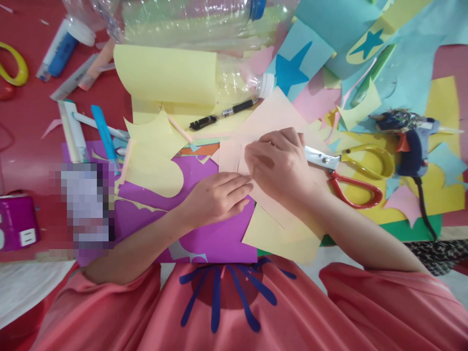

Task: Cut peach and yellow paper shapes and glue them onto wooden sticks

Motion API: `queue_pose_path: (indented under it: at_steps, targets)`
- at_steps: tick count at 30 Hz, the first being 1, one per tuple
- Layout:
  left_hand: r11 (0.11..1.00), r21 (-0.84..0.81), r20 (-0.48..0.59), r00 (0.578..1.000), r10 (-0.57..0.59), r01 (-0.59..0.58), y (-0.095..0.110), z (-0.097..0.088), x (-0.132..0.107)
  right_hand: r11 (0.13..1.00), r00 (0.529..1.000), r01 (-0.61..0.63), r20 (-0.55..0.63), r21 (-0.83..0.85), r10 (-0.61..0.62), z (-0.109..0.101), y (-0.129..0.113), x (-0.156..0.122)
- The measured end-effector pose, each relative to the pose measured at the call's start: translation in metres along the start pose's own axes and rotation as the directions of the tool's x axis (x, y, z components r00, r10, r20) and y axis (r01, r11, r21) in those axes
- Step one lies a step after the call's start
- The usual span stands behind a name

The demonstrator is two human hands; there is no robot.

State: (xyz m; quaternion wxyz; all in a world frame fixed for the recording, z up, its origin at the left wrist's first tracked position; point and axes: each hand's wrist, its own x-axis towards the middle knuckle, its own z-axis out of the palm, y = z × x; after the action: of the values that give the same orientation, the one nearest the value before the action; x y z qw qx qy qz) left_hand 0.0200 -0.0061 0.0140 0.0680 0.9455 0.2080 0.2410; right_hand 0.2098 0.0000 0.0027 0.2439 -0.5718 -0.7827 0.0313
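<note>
My left hand lies on the purple paper, its fingers stretched together and pressing down the near edge of a pale peach paper sheet. My right hand rests on top of that peach sheet, fingers curled and pinching a folded strip of it at the left end. The sheet runs from under my right hand up toward the black pen. A yellow sheet lies under the peach one, near my right forearm.
Scissors with yellow and red handles lie right of my right hand. A blue glue gun sits further right. A black pen, clear plastic bottles, yellow cutouts and many coloured paper scraps cover the table. A purple tape roll sits at left.
</note>
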Motion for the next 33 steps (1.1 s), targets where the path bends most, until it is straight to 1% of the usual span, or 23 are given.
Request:
queue_pose_path:
  at_steps: [5,10,15,21,25,33]
  targets:
    - [1.000,-0.005,0.001,1.000,-0.024,0.024,-0.0010,-0.0013,0.0007,0.994,0.999,-0.035,-0.022,0.104,0.037,0.0009,0.0002,-0.0007]
    - [0.998,0.009,0.012,0.998,-0.061,0.061,-0.0015,0.0000,0.0001,0.993,1.000,-0.025,-0.016,0.115,0.027,0.0013,0.0004,-0.0010]
    - [0.999,0.035,0.060,0.998,-0.021,0.019,0.0019,-0.0003,-0.0007,0.992,1.000,-0.022,-0.005,0.123,0.023,0.0014,0.0002,-0.0009]
    - [0.999,0.036,0.068,0.998,-0.012,0.010,0.0042,-0.0013,0.0009,0.989,1.000,-0.002,-0.028,0.145,0.007,0.0041,0.0017,-0.0015]
    - [1.000,0.021,0.066,0.998,-0.007,0.005,0.0039,0.0003,0.0010,0.991,1.000,0.009,-0.001,0.133,-0.009,0.0029,0.0014,-0.0013]
    - [0.996,0.049,0.085,0.993,-0.076,0.072,0.0022,0.0032,-0.0010,0.993,0.997,0.044,0.059,0.112,-0.051,-0.0034,0.0008,-0.0001]
